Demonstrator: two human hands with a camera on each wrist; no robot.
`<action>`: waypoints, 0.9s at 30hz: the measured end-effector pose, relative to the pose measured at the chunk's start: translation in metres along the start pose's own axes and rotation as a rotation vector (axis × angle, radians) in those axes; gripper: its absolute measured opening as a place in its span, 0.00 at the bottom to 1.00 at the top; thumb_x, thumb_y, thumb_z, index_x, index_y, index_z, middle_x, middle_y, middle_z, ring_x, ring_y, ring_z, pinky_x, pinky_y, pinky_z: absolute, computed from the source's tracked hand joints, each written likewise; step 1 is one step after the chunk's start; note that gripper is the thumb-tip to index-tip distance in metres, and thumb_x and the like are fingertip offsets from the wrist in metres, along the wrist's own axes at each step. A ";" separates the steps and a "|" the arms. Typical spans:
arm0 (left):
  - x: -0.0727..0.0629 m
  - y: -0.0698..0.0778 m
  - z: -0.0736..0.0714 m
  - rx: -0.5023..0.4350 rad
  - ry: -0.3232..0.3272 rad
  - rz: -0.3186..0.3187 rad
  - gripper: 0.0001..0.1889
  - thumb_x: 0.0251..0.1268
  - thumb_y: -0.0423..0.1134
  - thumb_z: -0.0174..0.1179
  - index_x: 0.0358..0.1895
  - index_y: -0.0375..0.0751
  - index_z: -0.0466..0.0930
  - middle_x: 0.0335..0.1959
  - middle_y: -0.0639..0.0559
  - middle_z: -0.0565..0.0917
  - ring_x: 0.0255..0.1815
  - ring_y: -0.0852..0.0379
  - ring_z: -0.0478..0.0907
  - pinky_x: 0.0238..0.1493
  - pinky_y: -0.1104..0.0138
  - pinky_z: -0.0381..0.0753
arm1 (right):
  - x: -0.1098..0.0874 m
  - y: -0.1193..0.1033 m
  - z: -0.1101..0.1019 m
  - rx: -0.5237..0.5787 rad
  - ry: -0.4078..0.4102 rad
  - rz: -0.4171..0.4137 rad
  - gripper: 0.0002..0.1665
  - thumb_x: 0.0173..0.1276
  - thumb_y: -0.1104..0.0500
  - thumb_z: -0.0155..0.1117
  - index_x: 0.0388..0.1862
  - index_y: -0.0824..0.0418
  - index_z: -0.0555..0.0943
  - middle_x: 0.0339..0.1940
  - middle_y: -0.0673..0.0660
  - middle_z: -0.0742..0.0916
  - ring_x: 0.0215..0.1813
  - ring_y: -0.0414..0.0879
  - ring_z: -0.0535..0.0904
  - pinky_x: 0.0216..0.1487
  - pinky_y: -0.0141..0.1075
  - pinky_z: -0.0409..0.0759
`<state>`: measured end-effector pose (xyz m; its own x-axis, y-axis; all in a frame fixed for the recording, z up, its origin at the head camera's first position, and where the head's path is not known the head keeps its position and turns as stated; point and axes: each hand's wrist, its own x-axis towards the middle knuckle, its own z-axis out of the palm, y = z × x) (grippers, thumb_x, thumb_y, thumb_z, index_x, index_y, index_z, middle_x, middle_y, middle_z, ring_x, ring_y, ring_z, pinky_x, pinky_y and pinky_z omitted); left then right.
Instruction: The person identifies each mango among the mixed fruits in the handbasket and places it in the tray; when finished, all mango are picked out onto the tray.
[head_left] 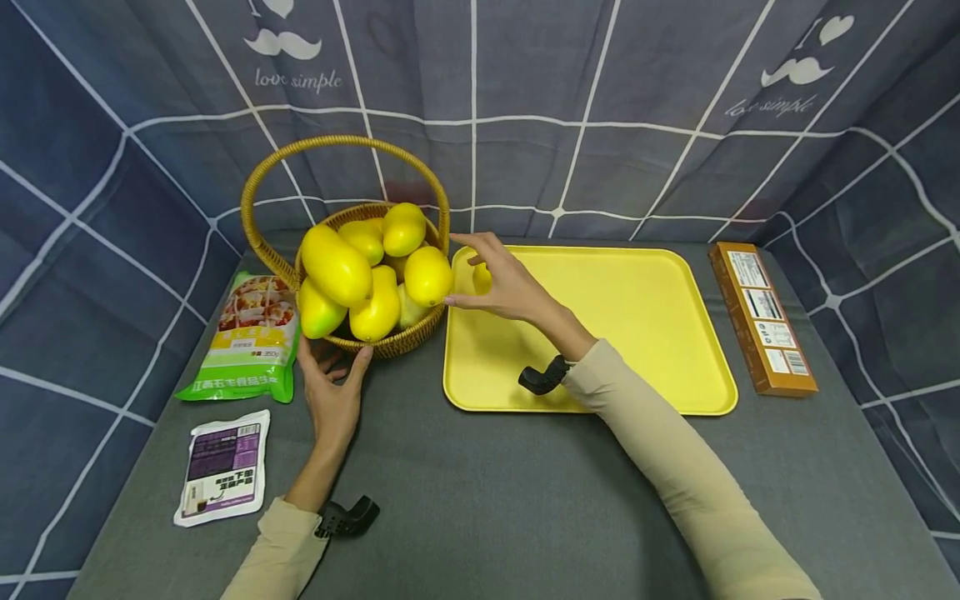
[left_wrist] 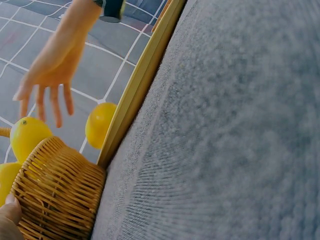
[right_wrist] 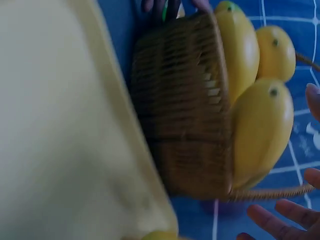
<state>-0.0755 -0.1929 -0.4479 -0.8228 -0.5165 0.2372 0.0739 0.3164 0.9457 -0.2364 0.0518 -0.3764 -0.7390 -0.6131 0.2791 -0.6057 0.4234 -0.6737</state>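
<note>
A wicker basket [head_left: 408, 337] with an arched handle holds several yellow fruits, among them mangoes [head_left: 336, 265] and lemons [head_left: 428, 276]. At the basket's front my left hand [head_left: 332, 400] holds its side, the thumb [left_wrist: 11, 210] at the rim in the left wrist view. My right hand [head_left: 504, 279], its fingers spread, hovers beside the basket's right edge, over the yellow tray [head_left: 630, 325]. Partly behind that hand, one yellow fruit [head_left: 480, 278] lies on the tray; it also shows in the left wrist view [left_wrist: 100, 125]. Right-hand fingers [right_wrist: 280, 220] hold nothing.
Left of the basket lies a green food packet [head_left: 247, 342], with a white and purple pouch [head_left: 223, 468] nearer the front. An orange-brown box [head_left: 763, 321] lies right of the tray. Checked curtains [head_left: 525, 75] hang around the grey table [head_left: 480, 500].
</note>
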 end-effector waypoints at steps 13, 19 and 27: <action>0.004 -0.020 -0.001 0.032 -0.001 -0.009 0.48 0.63 0.48 0.67 0.78 0.65 0.43 0.70 0.49 0.66 0.62 0.50 0.72 0.49 0.69 0.70 | 0.024 -0.017 0.017 -0.063 -0.022 -0.109 0.47 0.56 0.41 0.75 0.71 0.55 0.70 0.68 0.58 0.71 0.68 0.51 0.68 0.68 0.48 0.68; 0.005 -0.020 0.000 0.024 -0.002 -0.003 0.47 0.62 0.47 0.67 0.78 0.66 0.43 0.71 0.50 0.66 0.62 0.52 0.72 0.49 0.70 0.70 | 0.027 -0.016 0.019 -0.060 -0.046 -0.098 0.45 0.57 0.41 0.74 0.71 0.54 0.70 0.68 0.59 0.71 0.68 0.51 0.68 0.63 0.46 0.72; 0.005 -0.019 -0.001 0.024 -0.003 -0.009 0.48 0.62 0.47 0.68 0.77 0.67 0.43 0.70 0.50 0.66 0.63 0.52 0.72 0.49 0.70 0.70 | 0.029 -0.016 0.020 -0.047 -0.061 -0.097 0.40 0.54 0.43 0.76 0.65 0.54 0.76 0.68 0.61 0.71 0.65 0.52 0.70 0.53 0.39 0.79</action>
<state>-0.0804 -0.2027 -0.4647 -0.8252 -0.5169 0.2279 0.0530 0.3308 0.9422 -0.2417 0.0138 -0.3713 -0.6582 -0.6912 0.2984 -0.6873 0.3900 -0.6128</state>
